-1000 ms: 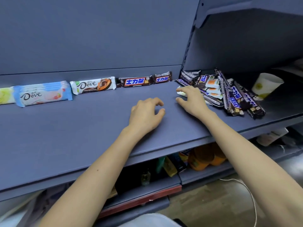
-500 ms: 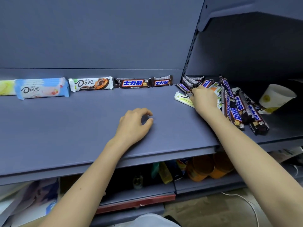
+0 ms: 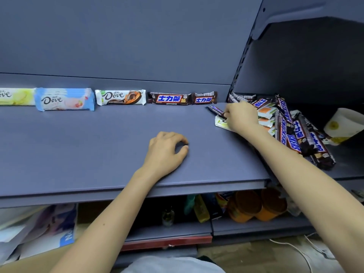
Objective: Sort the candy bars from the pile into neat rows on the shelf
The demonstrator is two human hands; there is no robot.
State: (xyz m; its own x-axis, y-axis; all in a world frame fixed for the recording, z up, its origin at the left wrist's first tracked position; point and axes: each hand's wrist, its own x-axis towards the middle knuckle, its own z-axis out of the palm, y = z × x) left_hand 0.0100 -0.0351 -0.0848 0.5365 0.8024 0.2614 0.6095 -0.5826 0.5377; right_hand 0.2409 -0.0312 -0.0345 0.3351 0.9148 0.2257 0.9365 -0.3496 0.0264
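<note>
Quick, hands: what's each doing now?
Left hand: loosely curled on the grey-blue shelf, holding nothing.
Right hand: pinching the end of a small dark-wrapped candy bar.

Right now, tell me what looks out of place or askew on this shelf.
The white paper cup beside the pile is odd: not candy, and it appears tipped over. The pile's bars lie crisscrossed, where the right hand pinches a small Snickers bar; the back row sits straight.

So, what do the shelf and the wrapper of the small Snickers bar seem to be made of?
Shelf: probably painted metal with a matte blue-grey finish, going by the even colour and thin folded front edge. Small Snickers bar: the wrapper looks like printed plastic film, slightly shiny and flattened at the end.
</note>
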